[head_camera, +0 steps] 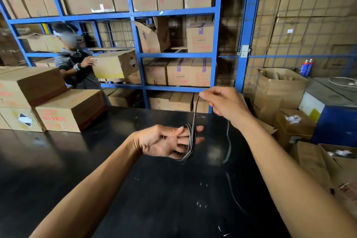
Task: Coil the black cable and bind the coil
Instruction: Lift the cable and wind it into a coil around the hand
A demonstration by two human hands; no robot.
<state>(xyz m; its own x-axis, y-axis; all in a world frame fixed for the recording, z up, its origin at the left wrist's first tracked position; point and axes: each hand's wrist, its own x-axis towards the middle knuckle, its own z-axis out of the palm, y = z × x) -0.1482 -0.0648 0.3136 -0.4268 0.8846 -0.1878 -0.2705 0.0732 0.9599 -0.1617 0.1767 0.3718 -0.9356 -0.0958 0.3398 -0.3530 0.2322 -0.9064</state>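
Note:
The black cable (191,141) is wound in several loops around the fingers of my left hand (166,142), which is held palm up over the black table (96,160). One strand runs up from the loops to my right hand (222,102), raised above and to the right, where thumb and fingers pinch it. From the right hand the loose rest of the cable (229,141) hangs down and trails over the table toward the near edge; it is hard to follow against the dark top.
Cardboard boxes (58,110) are stacked on the table's far left. A person (77,67) behind them holds a box. Blue shelving (139,54) full of cartons stands behind the table. Open cartons (280,89) and a blue machine (332,118) crowd the right side.

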